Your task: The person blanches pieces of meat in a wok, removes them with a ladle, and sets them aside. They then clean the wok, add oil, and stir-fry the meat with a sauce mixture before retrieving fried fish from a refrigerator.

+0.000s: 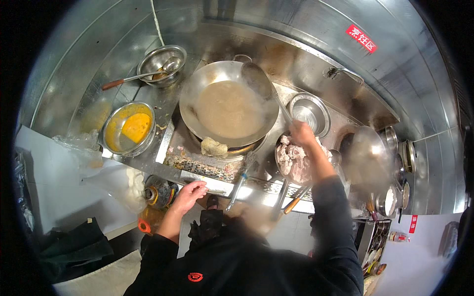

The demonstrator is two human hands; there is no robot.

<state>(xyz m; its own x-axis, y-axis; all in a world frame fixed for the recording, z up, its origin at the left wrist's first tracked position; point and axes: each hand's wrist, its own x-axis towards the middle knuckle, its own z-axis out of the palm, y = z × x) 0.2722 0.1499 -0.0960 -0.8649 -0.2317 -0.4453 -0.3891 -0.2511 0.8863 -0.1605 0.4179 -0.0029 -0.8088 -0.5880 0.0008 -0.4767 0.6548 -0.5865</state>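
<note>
A large metal wok with cloudy brownish liquid sits on the stove, a folded cloth at its near rim. My right hand grips the handle of a wide skimmer or ladle, whose round head lies over the wok's right rim. Beneath that hand is a pan or strainer heaped with pale meat pieces. My left hand rests near the stove's front edge, its fingers slightly bent; whether it touches the edge is unclear.
At the left stand a bowl with yellow-orange liquid and a metal bowl holding a ladle. An empty metal bowl is right of the wok. A wire whisk and a wooden handle cross the front edge. A blurred wok stands farther right.
</note>
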